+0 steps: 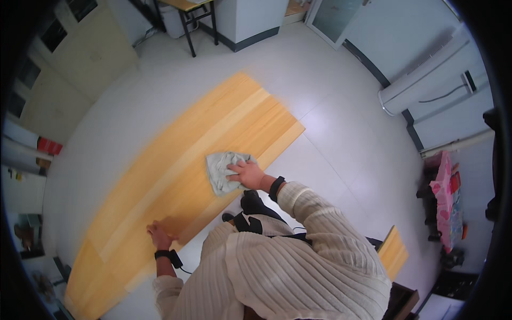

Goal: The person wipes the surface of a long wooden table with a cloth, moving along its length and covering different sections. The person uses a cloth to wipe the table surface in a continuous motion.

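Observation:
A long light wooden tabletop [188, 148] stretches diagonally in front of me. My right hand [247, 174] presses down on a pale grey-green cloth [220, 172] with fingers spread; the cloth lies crumpled on the wood near the table's near edge. To the left, my left hand [161, 236] rests on the same tabletop close to its near edge, fingers apart, holding nothing. Each wrist wears a black band, and a cable runs from the left one.
At the top stands a small table [186, 5] with black legs beside a white bin [172, 22]. A pink-covered table [442, 200] is at the right. A wooden board [393, 254] shows behind my right side. A tall white cylindrical unit [420, 76] stands by the wall.

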Demonstrator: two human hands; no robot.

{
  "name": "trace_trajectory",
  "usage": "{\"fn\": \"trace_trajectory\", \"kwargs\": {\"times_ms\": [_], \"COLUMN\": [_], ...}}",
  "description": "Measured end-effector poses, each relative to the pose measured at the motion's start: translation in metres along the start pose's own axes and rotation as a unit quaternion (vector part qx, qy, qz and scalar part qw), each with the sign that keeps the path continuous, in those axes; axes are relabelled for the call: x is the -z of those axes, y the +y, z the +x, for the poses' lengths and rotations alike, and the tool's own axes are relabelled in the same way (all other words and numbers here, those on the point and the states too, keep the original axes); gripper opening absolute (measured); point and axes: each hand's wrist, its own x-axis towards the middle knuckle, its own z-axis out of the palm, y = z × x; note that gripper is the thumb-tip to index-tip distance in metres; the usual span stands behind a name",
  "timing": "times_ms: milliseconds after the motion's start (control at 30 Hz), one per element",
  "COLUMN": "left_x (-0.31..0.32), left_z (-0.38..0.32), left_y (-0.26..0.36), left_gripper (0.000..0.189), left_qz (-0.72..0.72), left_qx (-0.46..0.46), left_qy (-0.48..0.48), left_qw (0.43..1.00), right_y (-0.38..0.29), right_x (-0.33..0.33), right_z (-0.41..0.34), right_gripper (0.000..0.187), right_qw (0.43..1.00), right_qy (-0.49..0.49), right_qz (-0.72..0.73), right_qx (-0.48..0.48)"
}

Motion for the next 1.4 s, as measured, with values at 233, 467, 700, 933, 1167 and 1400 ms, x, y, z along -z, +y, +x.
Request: {"fn": "trace_trajectory", "kwargs": {"times_ms": [233, 467, 700, 933, 1167, 1400], "left_x": [0.024, 0.031, 0.04, 0.036, 0.048, 0.055], "left_z": [-0.005, 0.005, 0.002, 0.014, 0.009, 0.01], "left_y": [0.042, 0.11, 0.141, 0.154, 0.158, 0.159], "left_gripper": [0.117, 0.124, 0.119, 0.123, 0.129, 0.129], "left_qz": [-0.024, -0.032, -0.026, -0.032, -0.022, 0.015], "left_qx": [-0.048, -0.062, -0.021, 0.008, 0.02, 0.039], "left_qy": [-0.002, 0.004, 0.008, -0.022, -0.04, -0.078], "left_qw": [0.999, 0.998, 0.999, 0.999, 0.999, 0.996], "right_y": [0.09, 0.061, 0.143, 0.181, 0.177, 0.22], "right_x": [0.04, 0.015, 0.045, -0.003, -0.001, 0.005], "right_z": [-0.024, -0.006, -0.012, 0.028, 0.03, 0.092], "right_gripper": [0.046, 0.057, 0.06, 0.058, 0.06, 0.06], "right_qw": [0.87, 0.97, 0.937, 0.947, 0.993, 0.927], "right_qy": [0.044, 0.033, -0.033, -0.005, -0.017, -0.052], "right_qz": [-0.075, -0.039, -0.147, -0.117, -0.047, -0.1], "right_qx": [-0.486, -0.237, -0.315, -0.3, -0.104, -0.358]}}
